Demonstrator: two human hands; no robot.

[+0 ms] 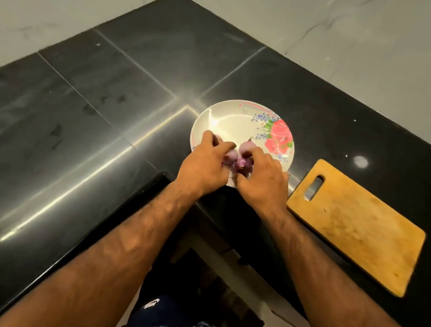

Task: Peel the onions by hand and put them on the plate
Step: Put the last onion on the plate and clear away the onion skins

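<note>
Head view, looking down on purple onions (246,146) clustered at the near edge of a flowered plate (230,119) on a black counter (105,122), left hand (205,162) and right hand (261,177) close together, fingers curled round them, wooden cutting board (359,224) just right.

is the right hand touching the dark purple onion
Touching. The head view shows the right hand curling its fingers round the dark purple onion over the plate, with no gap; the left hand holds the paler onion.
</note>
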